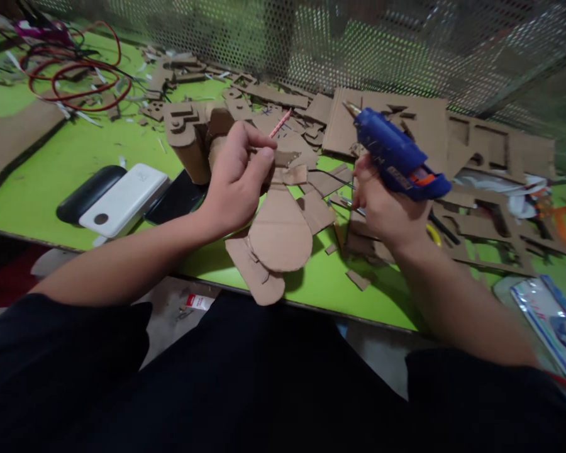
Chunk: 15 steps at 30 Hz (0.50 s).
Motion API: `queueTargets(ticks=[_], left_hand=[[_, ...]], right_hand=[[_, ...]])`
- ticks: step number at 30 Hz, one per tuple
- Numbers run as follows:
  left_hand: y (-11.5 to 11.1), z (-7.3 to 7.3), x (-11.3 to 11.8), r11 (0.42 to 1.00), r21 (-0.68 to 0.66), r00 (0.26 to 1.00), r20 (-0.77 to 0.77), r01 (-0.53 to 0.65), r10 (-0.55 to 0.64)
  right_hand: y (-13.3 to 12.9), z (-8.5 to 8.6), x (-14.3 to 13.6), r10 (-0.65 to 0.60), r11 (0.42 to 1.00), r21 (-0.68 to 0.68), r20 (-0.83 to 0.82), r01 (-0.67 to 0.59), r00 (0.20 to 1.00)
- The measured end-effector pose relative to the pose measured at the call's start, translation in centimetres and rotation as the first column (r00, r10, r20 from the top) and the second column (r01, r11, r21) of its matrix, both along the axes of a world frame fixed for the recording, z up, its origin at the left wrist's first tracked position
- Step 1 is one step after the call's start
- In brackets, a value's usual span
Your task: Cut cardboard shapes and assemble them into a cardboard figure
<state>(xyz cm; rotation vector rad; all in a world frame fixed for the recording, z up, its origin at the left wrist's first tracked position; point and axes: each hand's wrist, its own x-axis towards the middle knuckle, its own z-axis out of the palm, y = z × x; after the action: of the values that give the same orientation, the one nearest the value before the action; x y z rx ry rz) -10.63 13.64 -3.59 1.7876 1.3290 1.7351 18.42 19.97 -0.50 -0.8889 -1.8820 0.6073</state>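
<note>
My right hand [382, 201] is wrapped round a blue glue gun [396, 151], its nozzle pointing up and to the left. The fingers of my left hand [240, 173] are closed on the upper part of a cardboard assembly. Below them, its teardrop-shaped cardboard piece [281, 229] overlaps a rounded strip [259, 274] near the table's front edge. Just left of my left hand stands a curved cardboard form [188, 141] with raised shapes on top. Behind my left fingers, a pink patterned stick [280, 124] slants upward.
A white power bank [124, 200], a black case [90, 194] and a dark phone [177, 198] lie at the left on the green table [141, 141]. Red cable [92, 78] is coiled farther back. Cardboard scraps fill the back and right. A perforated metal screen [245, 38] stands behind.
</note>
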Motion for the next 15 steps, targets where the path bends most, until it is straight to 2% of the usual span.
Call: queueTargets(ticks=[1, 3, 7, 11, 15], left_hand=[[0.0, 0.0, 0.2, 1.000, 0.017, 1.000, 0.019, -0.013, 0.012], [-0.1, -0.1, 0.5, 0.999, 0.035, 0.998, 0.061, -0.024, 0.022], [-0.1, -0.2, 1.0, 0.999, 0.039, 0.994, 0.105, -0.008, 0.003], [-0.3, 0.0, 0.8, 0.996, 0.047, 0.993, 0.097, -0.074, 0.070], [-0.5, 0.3, 0.7, 0.995, 0.042, 0.995, 0.050, -0.092, 0.090]], right_hand=[[-1.0, 0.7, -1.0, -0.061, 0.996, -0.060, -0.045, 0.058, 0.997], [-2.7, 2.1, -3.2, -0.022, 0.981, -0.192, -0.129, -0.003, 0.991], [-4.1, 4.2, -7.1, 0.039, 0.950, -0.284, -0.318, -0.134, 0.947], [-4.2, 4.5, -8.7, 0.036, 0.933, -0.319, -0.375, -0.166, 0.926], [-4.2, 3.6, -8.6, -0.012, 0.941, -0.320, -0.355, -0.109, 0.935]])
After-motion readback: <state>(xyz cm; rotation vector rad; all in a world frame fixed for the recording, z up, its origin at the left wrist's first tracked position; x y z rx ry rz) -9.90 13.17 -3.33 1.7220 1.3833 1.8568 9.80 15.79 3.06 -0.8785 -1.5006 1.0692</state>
